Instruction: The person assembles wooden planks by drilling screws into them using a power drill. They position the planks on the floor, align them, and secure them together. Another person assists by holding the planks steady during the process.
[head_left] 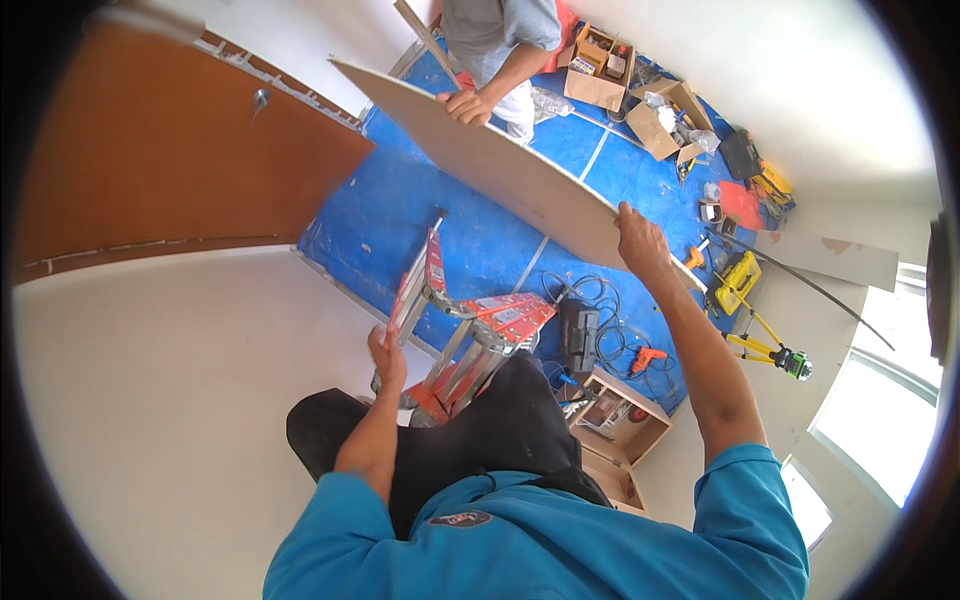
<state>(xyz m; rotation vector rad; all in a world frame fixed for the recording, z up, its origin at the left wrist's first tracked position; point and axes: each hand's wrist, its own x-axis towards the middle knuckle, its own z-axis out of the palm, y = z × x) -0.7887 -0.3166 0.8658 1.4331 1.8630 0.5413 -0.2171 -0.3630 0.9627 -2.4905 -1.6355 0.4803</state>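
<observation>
A long flat tan board (pixel 500 175) hangs tilted in front of me, running from the upper left down to the right. With my right hand (pixel 643 245) I grip its near edge toward the right end, fingers over the top. A co-worker's hand (pixel 467 106) holds the same edge farther left. My left hand (pixel 388 360) is closed on a rail of the orange-and-silver stepladder (pixel 510 316), low and left of the board. My legs in black trousers are over the ladder.
Blue sheeting (pixel 385 205) covers the floor. A brown door (pixel 190 150) stands at left. Open cardboard boxes (pixel 598 90) lie beyond the board. At right are a green laser level (pixel 795 364) on a yellow tripod, an orange drill (pixel 648 360), a black case (pixel 578 335) and cables.
</observation>
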